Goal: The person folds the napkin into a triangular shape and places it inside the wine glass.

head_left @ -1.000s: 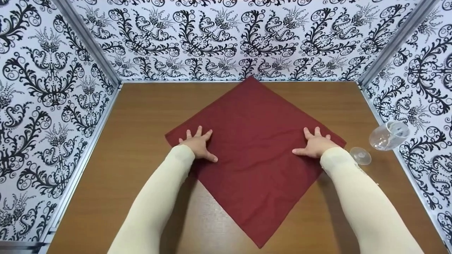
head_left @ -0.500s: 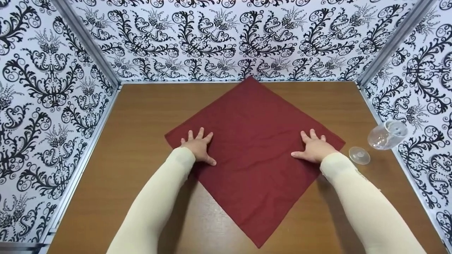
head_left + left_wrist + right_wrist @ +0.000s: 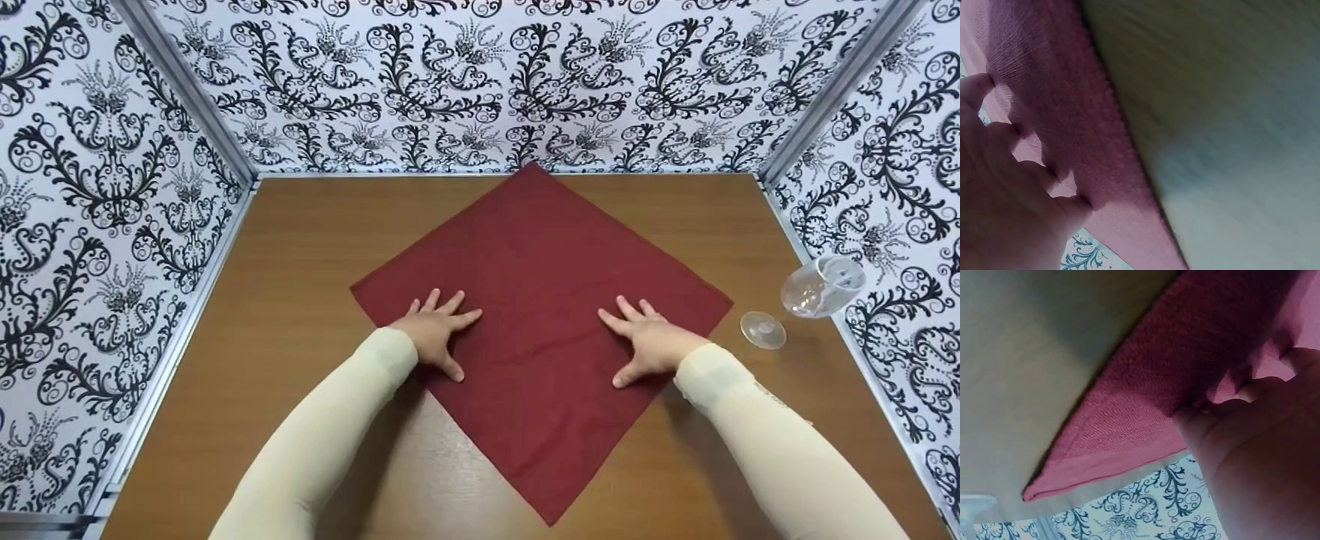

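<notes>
A dark red cloth napkin (image 3: 540, 285) lies spread flat on the wooden table, turned like a diamond with one corner toward me. Faint creases cross its middle and its near half. My left hand (image 3: 435, 334) rests on the left part of the napkin, fingers spread and fingertips on the fabric. On the right part, my right hand (image 3: 649, 341) touches the cloth the same way, thumb pointing inward. Both wrist views show fingertips pressing on the red fabric close to its edge. Neither hand grips anything.
A clear stemmed glass (image 3: 821, 289) stands at the right, beyond the napkin's right corner, its round foot (image 3: 763, 330) toward the cloth. Patterned black-and-white walls (image 3: 465, 82) on metal frames border the wooden table (image 3: 300, 240) at the back and both sides.
Both hands have slid a little toward me and inward over the napkin, their fingers now turned more toward the middle. The napkin's outline and the glass stay in place.
</notes>
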`<move>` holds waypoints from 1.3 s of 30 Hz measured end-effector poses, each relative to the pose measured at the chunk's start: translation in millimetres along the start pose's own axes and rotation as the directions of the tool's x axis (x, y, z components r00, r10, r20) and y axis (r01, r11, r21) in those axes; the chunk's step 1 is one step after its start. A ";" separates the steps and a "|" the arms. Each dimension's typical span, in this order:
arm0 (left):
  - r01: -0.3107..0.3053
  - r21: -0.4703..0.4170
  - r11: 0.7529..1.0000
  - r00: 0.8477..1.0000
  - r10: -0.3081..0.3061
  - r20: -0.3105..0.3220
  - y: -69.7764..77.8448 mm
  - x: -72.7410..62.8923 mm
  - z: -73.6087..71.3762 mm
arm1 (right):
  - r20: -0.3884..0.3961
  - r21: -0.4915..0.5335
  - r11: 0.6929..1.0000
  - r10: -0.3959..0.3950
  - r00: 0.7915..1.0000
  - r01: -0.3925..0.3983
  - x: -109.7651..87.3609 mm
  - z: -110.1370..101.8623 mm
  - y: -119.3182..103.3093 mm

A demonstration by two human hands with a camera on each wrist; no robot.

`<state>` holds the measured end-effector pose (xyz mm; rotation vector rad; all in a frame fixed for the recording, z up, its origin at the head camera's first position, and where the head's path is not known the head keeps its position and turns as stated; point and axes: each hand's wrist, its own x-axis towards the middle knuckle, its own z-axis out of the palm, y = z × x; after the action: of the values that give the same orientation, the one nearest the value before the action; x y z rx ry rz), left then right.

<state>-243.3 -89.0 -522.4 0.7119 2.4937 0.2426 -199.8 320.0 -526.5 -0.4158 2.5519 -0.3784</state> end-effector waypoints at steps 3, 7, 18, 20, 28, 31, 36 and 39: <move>-0.009 0.001 1.000 1.000 0.009 -0.010 -2.9 -0.7 1.4 | -0.013 0.006 1.000 -0.006 1.000 0.006 -0.4 1.5 1.0; -0.011 0.002 1.000 1.000 0.011 -0.019 -5.8 -1.7 2.9 | -0.030 0.018 1.000 -0.010 0.999 0.010 -2.6 1.0 0.6; -0.029 -0.022 0.999 0.999 0.028 -0.035 -12.6 -0.3 -2.3 | -0.087 0.031 0.999 -0.013 0.996 0.016 -5.4 -0.6 5.9; -0.029 -0.019 0.999 0.999 0.028 -0.042 -15.3 1.1 -2.2 | -0.108 0.018 1.000 -0.020 0.994 0.022 -5.7 -0.7 7.4; -0.095 -0.019 0.995 0.989 0.092 -0.115 -21.2 4.0 -4.5 | -0.214 -0.057 0.996 -0.077 0.974 0.067 -3.0 1.1 9.9; -0.129 -0.029 0.991 0.981 0.123 -0.151 -21.8 5.6 -6.6 | -0.242 -0.088 0.994 -0.088 0.966 0.069 -0.5 1.8 8.9; -0.139 -0.025 0.990 0.965 0.130 -0.227 -21.9 10.9 -8.9 | -0.314 -0.123 0.991 -0.079 0.946 0.042 5.0 1.7 8.2; -0.114 -0.017 0.993 0.958 0.105 -0.267 -20.1 13.0 -8.4 | -0.359 -0.104 0.994 -0.065 0.931 0.030 6.9 2.5 8.4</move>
<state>-266.0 -99.2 -527.3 0.8549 2.6981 0.4445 -205.9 324.7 -534.5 -0.4821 2.9338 -0.3794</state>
